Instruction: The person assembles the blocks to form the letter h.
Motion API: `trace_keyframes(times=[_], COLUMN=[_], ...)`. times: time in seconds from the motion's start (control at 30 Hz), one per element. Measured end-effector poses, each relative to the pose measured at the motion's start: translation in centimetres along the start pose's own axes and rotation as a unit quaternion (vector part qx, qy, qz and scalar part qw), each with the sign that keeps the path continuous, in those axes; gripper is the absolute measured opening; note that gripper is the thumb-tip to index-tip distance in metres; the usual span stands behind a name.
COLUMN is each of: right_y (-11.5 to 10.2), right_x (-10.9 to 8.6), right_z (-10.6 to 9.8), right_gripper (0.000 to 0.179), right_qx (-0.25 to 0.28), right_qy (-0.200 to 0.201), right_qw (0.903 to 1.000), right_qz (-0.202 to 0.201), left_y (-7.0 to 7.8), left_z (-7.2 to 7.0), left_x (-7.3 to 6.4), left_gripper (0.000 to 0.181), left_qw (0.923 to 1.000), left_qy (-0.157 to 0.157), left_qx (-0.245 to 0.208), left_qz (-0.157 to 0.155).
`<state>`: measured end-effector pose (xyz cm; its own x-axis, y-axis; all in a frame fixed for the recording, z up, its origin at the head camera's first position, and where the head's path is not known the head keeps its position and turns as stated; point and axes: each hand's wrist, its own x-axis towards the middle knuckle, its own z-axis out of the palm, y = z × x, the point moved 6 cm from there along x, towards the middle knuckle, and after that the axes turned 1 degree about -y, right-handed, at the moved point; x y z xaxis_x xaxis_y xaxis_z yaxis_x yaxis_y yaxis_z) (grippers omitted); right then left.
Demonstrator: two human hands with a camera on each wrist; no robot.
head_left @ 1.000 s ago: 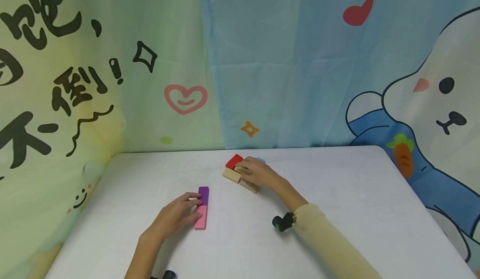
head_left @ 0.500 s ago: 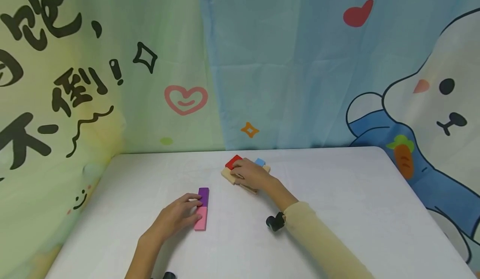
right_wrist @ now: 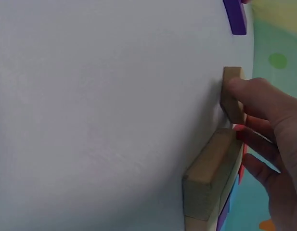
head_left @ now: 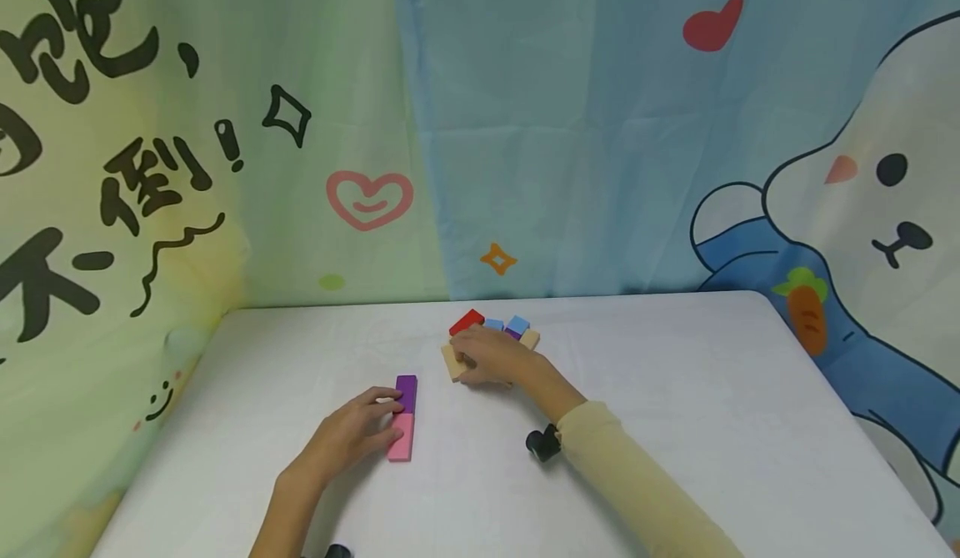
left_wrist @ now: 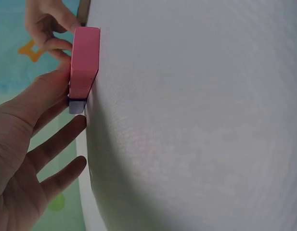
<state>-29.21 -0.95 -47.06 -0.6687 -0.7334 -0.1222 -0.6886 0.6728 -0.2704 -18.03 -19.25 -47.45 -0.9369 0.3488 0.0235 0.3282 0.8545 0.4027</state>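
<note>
In the head view my left hand point(head_left: 352, 433) lies against the left side of a purple block point(head_left: 407, 393) and a pink block point(head_left: 401, 439), set end to end. Its thumb touches the pink block in the left wrist view, and the other fingers are loosely extended. My right hand point(head_left: 491, 354) pinches a plain wooden block point(right_wrist: 230, 107) between thumb and fingers at the left end of a group of blocks. Beside it are a red block point(head_left: 466, 321) and another wooden block point(right_wrist: 206, 175). The right hand hides part of the group in the head view.
Behind the right hand are two light blue blocks, one point(head_left: 517, 324) farther right, plus a purple block point(head_left: 513, 334) and a wooden block point(head_left: 529, 339). A white table point(head_left: 637, 374) meets a printed curtain point(head_left: 525, 166) at the back.
My right hand has shifted left and slightly nearer, turning the wooden block away from the group. More blue and purple blocks show behind it. The left hand has stayed in place.
</note>
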Motion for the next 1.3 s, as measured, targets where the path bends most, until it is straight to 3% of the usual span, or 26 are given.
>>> trace_keyframes(times=[0.37,0.63,0.87,1.03,1.3], right_y=[0.1,0.2,-1.1,-2.2,-3.0], right_x=[-0.1,0.0,0.9,1.9,3.0], right_z=[0.7,0.7,0.1,0.5,0.6], right_gripper=[0.022,0.038,0.039,0.039,0.039], right_qx=[0.054,0.096,0.125,0.119,0.138], right_qy=[-0.004,0.044,0.077,0.081,0.080], right_qw=[0.9983,0.9936,0.9891,0.9896,0.9869], right_qz=[0.020,0.038,0.012,0.007,0.023], left_y=[-0.5,-0.1,0.0,-0.2,0.1], left_z=[0.5,0.1,0.0,0.1,-0.2], left_x=[-0.2,-0.4,-0.2,-0.1,-0.2], left_gripper=[0.037,0.035,0.037,0.039,0.040], left_qw=[0.9993,0.9999,0.9999,0.9998,0.9997], left_qy=[-0.013,0.000,0.004,-0.002,0.012], left_qx=[-0.022,-0.010,-0.015,-0.020,-0.009], left_qz=[-0.027,-0.008,-0.002,-0.006,0.020])
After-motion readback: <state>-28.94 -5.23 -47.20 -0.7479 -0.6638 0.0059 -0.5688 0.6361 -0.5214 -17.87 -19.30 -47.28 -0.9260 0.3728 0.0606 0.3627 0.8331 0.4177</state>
